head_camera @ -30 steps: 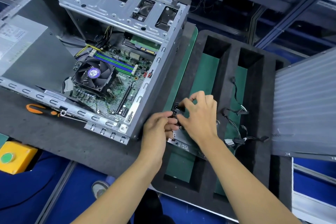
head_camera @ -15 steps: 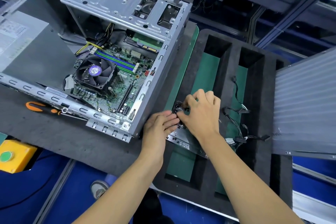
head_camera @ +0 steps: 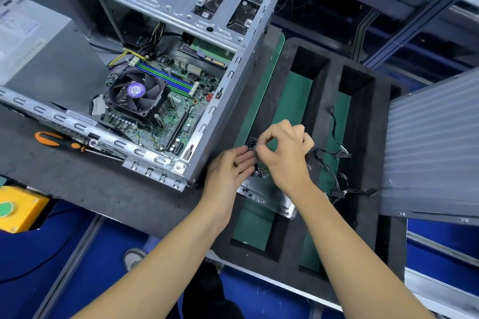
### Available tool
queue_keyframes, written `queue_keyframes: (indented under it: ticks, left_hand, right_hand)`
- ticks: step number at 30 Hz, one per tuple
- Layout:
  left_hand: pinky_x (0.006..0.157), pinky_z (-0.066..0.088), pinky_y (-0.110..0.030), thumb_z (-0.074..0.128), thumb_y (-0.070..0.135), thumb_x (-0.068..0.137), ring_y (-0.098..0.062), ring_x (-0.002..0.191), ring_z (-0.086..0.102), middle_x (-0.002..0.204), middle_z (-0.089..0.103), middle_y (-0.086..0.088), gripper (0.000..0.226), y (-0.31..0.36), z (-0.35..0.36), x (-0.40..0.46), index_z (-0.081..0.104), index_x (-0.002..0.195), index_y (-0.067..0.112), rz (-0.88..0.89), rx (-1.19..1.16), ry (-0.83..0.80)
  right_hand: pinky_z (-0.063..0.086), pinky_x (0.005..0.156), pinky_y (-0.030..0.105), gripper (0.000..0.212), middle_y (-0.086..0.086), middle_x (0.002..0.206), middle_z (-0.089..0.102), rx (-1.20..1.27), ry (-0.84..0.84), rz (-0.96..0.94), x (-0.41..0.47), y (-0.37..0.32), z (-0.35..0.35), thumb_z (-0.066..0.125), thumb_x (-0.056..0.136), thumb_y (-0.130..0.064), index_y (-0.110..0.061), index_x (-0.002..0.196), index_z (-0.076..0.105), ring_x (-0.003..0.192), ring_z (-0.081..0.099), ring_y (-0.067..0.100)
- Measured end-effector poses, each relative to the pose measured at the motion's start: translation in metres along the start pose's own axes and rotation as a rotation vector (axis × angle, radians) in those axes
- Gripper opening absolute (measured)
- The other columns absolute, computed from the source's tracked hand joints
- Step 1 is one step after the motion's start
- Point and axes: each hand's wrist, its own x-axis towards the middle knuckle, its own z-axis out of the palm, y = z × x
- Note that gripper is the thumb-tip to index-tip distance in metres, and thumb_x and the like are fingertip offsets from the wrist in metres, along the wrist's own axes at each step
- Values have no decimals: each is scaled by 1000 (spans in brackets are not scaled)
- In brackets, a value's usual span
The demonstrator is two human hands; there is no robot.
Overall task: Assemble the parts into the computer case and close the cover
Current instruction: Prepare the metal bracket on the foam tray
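So my right hand (head_camera: pixel 283 153) has lifted a bit since a moment ago, and it's now pinching something small and black at the top of the metal bracket (head_camera: pixel 261 194) in the foam tray (head_camera: pixel 363 122). Can't tell exactly what it is. Left hand (head_camera: pixel 230 168) lies flat with fingers straight, steadying the bracket's edge; a second ago they were curled more. Looks like I'm still prepping this part, so nothing has gone into the computer case (head_camera: pixel 233 80) yet. The case sits open just left of the tray, and the cover (head_camera: pixel 435 142) waits on the right.
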Motion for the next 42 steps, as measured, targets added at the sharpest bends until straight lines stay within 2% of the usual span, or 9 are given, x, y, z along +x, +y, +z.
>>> queue_keyframes:
  ticks: [2, 4, 6, 9, 15, 18, 22, 32, 42]
  left_hand:
    - [95, 56, -37, 36, 20, 109, -25, 107, 71, 114, 72, -20, 33, 5, 7, 1, 61, 118, 1, -30, -60, -23]
    - [79, 59, -32, 36, 23, 110, -23, 90, 73, 104, 74, -20, 35, 9, 13, 2, 62, 112, 0, -46, -91, -42]
    - [56, 50, -22, 40, 23, 109, -14, 65, 63, 85, 72, -12, 33, 9, 14, 4, 64, 102, 2, -33, -66, 4]
    - [46, 39, -18, 44, 19, 107, -8, 56, 55, 75, 68, -5, 29, 5, 9, 6, 66, 96, 4, -11, -29, 68]
    - [70, 55, -19, 47, -1, 102, -13, 95, 73, 111, 74, -8, 26, -1, -6, 2, 65, 119, 8, 43, 36, 72]
    - [90, 55, -24, 41, -4, 104, -11, 112, 69, 125, 67, -8, 33, -3, -10, 2, 59, 129, 9, 64, 51, 54]
    - [103, 50, -30, 35, -8, 104, -16, 119, 65, 130, 65, -12, 38, -3, -10, 0, 56, 133, 5, 91, -6, 46]
    - [114, 43, -33, 31, -4, 103, -11, 127, 60, 135, 62, -4, 44, -12, -19, -9, 57, 135, 10, 141, -44, 41]
    - [105, 47, -22, 28, -14, 102, -11, 123, 63, 127, 70, -2, 52, -35, -33, -24, 65, 128, 12, 229, -43, 106]
  right_hand:
    - [17, 98, 33, 5, -10, 87, 54, 73, -79, -40, -1, -6, -3, 57, 75, -31, -33, 75, 61, 98, 38, 8]
    - [18, 100, 31, 13, -12, 88, 57, 152, -109, -34, -2, -6, -6, 56, 74, -30, -34, 82, 66, 100, 42, 8]
    - [22, 99, 30, 19, -14, 84, 61, 297, -21, 37, -3, 0, -10, 51, 78, -26, -36, 85, 66, 98, 47, 8]
    - [24, 96, 34, 21, -17, 78, 59, 204, 46, 62, -9, 22, -12, 52, 84, -13, -32, 81, 61, 95, 45, 4]
    - [14, 98, 26, 13, -17, 82, 50, -154, -135, -134, -26, 39, 1, 55, 74, -41, -38, 87, 59, 92, 38, 9]
    - [15, 97, 27, 20, -17, 83, 48, -229, -99, -166, -26, 36, 7, 59, 72, -46, -37, 89, 62, 92, 38, 10]
    - [18, 98, 31, 17, -16, 84, 48, -300, -51, -230, -23, 30, 10, 68, 71, -41, -34, 86, 64, 92, 41, 15]
    - [18, 95, 29, 15, -17, 84, 48, -323, 16, -175, -27, 37, 7, 58, 75, -42, -36, 88, 62, 92, 38, 12]
    - [13, 101, 21, 21, -19, 86, 43, -179, -64, -283, -25, 27, 18, 63, 70, -36, -33, 90, 67, 93, 37, 9]
